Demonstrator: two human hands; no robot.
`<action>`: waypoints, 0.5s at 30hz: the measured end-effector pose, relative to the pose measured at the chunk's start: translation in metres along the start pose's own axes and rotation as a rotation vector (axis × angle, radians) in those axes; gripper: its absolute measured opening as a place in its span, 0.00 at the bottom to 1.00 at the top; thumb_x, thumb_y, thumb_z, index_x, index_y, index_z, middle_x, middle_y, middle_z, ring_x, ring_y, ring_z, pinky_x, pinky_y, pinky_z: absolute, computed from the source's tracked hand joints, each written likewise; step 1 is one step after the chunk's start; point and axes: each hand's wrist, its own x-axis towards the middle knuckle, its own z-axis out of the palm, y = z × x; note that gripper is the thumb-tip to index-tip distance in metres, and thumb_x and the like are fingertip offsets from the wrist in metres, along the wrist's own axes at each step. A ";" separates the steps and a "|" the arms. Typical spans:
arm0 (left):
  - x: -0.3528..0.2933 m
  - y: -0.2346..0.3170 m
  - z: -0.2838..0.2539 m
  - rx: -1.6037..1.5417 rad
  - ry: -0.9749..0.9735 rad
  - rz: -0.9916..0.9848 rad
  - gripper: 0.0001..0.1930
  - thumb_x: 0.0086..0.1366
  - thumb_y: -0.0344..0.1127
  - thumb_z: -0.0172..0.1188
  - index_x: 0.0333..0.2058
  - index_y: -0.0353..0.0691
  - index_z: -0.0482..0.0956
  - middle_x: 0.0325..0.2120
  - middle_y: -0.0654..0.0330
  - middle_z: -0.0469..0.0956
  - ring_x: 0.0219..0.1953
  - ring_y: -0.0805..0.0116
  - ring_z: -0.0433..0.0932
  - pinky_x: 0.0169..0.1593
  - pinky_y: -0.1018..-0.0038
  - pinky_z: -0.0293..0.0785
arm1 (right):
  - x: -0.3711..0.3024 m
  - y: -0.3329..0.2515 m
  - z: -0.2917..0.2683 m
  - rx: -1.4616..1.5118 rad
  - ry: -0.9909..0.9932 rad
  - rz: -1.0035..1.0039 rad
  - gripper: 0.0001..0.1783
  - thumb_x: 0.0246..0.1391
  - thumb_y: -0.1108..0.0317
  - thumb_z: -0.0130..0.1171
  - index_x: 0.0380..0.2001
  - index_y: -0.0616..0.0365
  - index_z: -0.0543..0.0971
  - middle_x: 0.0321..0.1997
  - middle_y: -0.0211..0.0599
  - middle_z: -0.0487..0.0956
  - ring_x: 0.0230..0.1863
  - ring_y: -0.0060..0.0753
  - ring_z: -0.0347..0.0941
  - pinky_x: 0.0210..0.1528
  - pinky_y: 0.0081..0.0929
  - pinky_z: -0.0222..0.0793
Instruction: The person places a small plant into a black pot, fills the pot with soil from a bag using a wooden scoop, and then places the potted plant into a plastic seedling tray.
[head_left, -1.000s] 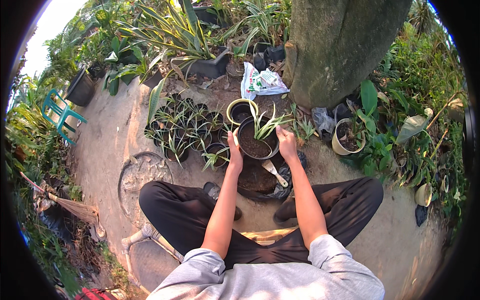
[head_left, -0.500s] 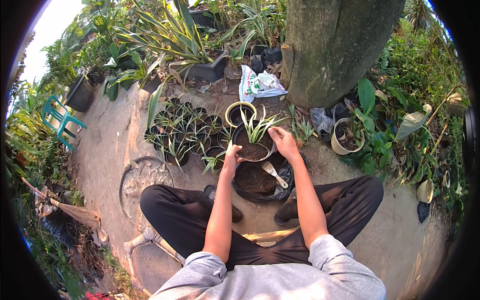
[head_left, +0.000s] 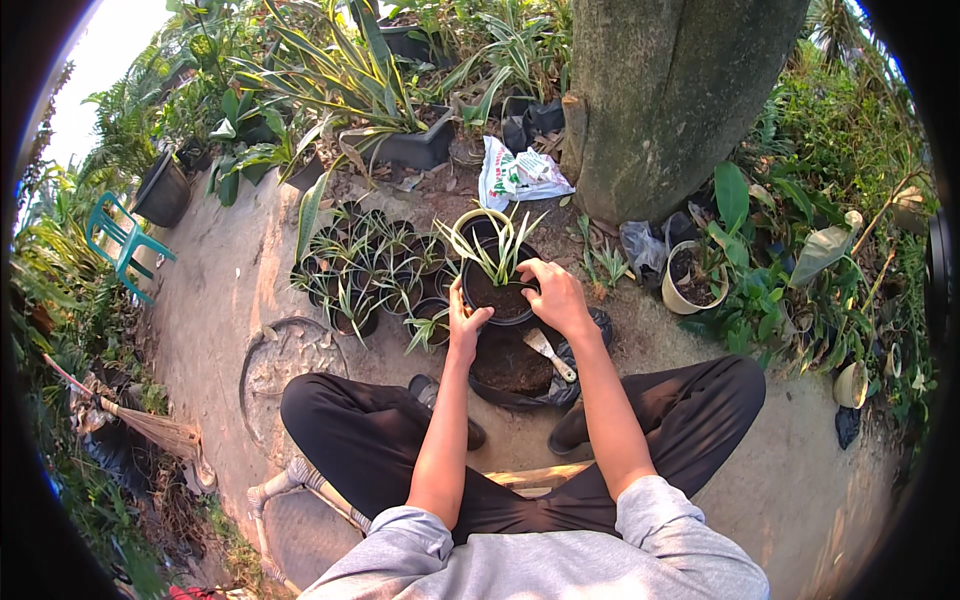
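One dark pot (head_left: 506, 321) just beyond the black soil container (head_left: 490, 393), left hand (head_left: 466, 325) cupped at its left side, right hand (head_left: 556, 298) curled over the right rim beside the striped plant (head_left: 496, 264); cannot tell whether pinching leaf or soil. Could tip from uneven support, or loosen the plant under too hard a press. Little room leftward, near small potted plants (head_left: 352, 305), or behind, near the cream-rimmed pot (head_left: 462, 222); more rightward, over the ground (head_left: 650, 330).

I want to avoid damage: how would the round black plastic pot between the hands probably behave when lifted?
The pot is probably heavy for its size, as it holds dark soil. The long, narrow, pale-striped green leaves likely bend easily, since some arch outward.
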 end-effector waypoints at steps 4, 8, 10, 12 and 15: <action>-0.002 0.001 0.005 0.012 -0.018 0.066 0.46 0.47 0.25 0.63 0.65 0.38 0.52 0.53 0.58 0.67 0.54 0.67 0.72 0.58 0.70 0.70 | 0.002 -0.008 -0.010 -0.008 0.007 -0.054 0.15 0.46 0.73 0.61 0.40 0.55 0.77 0.33 0.36 0.80 0.41 0.43 0.77 0.45 0.41 0.74; -0.002 -0.002 0.007 0.003 -0.010 0.098 0.46 0.46 0.25 0.62 0.65 0.38 0.52 0.53 0.57 0.67 0.54 0.66 0.72 0.58 0.70 0.69 | 0.004 -0.003 -0.014 0.062 0.017 -0.241 0.11 0.44 0.72 0.63 0.35 0.57 0.78 0.27 0.35 0.77 0.34 0.40 0.73 0.39 0.38 0.72; -0.002 -0.004 0.005 -0.020 0.002 0.104 0.46 0.45 0.24 0.62 0.65 0.38 0.53 0.53 0.57 0.67 0.54 0.66 0.72 0.59 0.70 0.68 | 0.003 -0.005 -0.022 0.147 -0.124 -0.150 0.10 0.44 0.69 0.65 0.32 0.57 0.79 0.26 0.34 0.76 0.35 0.39 0.73 0.38 0.38 0.72; -0.002 -0.007 0.001 -0.041 0.016 0.110 0.45 0.44 0.23 0.61 0.65 0.38 0.53 0.53 0.57 0.67 0.54 0.65 0.71 0.60 0.70 0.66 | 0.003 -0.014 -0.029 0.119 -0.066 -0.131 0.10 0.44 0.67 0.66 0.31 0.57 0.79 0.24 0.34 0.75 0.33 0.39 0.72 0.37 0.38 0.72; -0.001 -0.011 -0.004 -0.044 0.006 0.107 0.45 0.44 0.23 0.59 0.64 0.38 0.54 0.54 0.56 0.67 0.55 0.65 0.70 0.61 0.71 0.64 | 0.005 -0.018 -0.030 0.080 -0.008 -0.139 0.11 0.46 0.63 0.68 0.32 0.56 0.80 0.22 0.32 0.73 0.31 0.37 0.72 0.36 0.38 0.71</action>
